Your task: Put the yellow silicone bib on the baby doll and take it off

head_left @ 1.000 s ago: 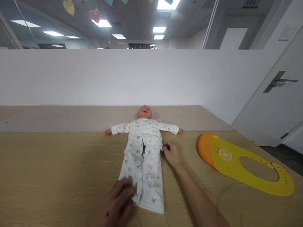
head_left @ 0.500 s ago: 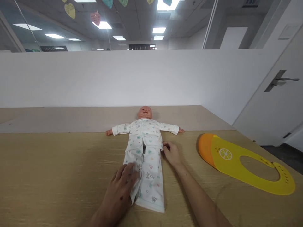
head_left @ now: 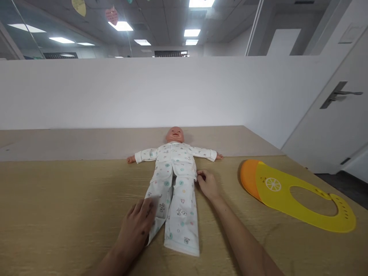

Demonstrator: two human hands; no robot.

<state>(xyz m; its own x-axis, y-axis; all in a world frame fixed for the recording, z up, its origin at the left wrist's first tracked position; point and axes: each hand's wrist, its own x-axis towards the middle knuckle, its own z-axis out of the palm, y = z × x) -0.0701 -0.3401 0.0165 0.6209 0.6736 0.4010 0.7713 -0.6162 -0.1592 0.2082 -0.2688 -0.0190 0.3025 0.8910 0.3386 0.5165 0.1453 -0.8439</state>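
Observation:
A baby doll point(head_left: 175, 135) lies on its back with its arms stretched out sideways. It wears a white printed jacket point(head_left: 176, 159) and matching trousers point(head_left: 181, 214), whose two legs are spread apart. My left hand point(head_left: 136, 224) is closed over the lower part of the left-side trouser leg; its fingertips are partly blurred, and the thumb is hidden. At the doll's right-side hip, my right hand point(head_left: 207, 184) pinches the edge of the jacket near its lower corner, thumb and forefinger together. The doll's feet do not show beyond the trouser cuffs.
To the right on the wooden table point(head_left: 71, 199) lies a yellow bib point(head_left: 284, 195) with an orange pocket end and a citrus-slice print. A white wall point(head_left: 123, 92) rises behind the table. A door with a metal handle point(head_left: 335, 95) is at the far right.
My left hand has moved to the left, and the trouser leg under it has swung outward, widening the gap between the legs. My right hand stays at the hip. The view has tilted slightly.

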